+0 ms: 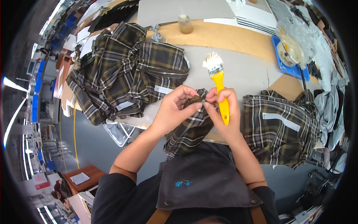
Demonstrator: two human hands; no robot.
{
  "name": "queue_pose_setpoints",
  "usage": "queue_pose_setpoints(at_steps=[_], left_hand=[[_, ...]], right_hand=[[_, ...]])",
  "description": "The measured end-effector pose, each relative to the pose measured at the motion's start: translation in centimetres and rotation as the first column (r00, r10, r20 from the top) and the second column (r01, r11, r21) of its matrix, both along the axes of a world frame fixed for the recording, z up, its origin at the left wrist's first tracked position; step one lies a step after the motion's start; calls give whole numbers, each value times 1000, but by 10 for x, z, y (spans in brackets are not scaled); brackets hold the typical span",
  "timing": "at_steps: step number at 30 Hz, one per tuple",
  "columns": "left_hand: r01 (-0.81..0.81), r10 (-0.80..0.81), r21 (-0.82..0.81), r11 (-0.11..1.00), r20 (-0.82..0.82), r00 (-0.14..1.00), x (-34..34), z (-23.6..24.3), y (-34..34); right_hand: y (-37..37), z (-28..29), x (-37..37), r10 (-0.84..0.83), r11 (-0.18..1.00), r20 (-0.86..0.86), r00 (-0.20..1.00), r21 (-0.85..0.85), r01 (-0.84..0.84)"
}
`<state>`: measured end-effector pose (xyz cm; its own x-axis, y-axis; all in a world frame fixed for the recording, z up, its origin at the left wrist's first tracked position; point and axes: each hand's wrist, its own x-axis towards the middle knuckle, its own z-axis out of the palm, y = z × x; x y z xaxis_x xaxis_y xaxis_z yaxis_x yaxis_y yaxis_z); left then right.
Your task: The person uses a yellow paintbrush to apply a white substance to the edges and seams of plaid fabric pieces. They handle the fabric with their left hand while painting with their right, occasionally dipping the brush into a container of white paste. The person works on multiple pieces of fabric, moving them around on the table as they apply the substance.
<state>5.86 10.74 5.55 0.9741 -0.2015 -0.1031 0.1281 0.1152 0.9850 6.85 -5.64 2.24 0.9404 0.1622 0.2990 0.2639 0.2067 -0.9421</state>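
Note:
Both hands meet over a piece of dark plaid fabric (192, 130) that hangs from them over the table's near edge. My left hand (175, 108) pinches a fold of this cloth between thumb and fingers. Close beside it, my right hand (228, 112) has its thumb and fingertip at the same fold. A yellow-handled paintbrush (220, 80) is tucked in the right hand, its bristles up and coated with something whitish. Plaid garments (123, 67) lie heaped to the left, with white paper strips on them. More plaid pieces (279, 130) are stacked at the right.
A small jar (185, 24) with brownish contents stands at the back of the table. Far right, a blue tray (278, 52) holds a bowl (289, 54) under clear plastic. Grey cloth (332, 104) hangs beyond it. A white-framed folding stool (120, 132) is below the table at left.

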Motion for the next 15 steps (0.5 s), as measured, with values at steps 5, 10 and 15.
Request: queue_pose_setpoints(at_steps=[5,10,15], left_hand=[[-46,45,22,999,56,997,-5,-12,-3],[-173,173,3,985,56,983,-6,-12,-9],[-219,215,13,976,140,966,-6,-14,-16]], right_hand=[[-5,3,4,-115,993,30,993,-26,116],[-33,26,-14,-178,978,-100,979,93,187],[-52,46,-26,-135,988,92,987,-57,141]])
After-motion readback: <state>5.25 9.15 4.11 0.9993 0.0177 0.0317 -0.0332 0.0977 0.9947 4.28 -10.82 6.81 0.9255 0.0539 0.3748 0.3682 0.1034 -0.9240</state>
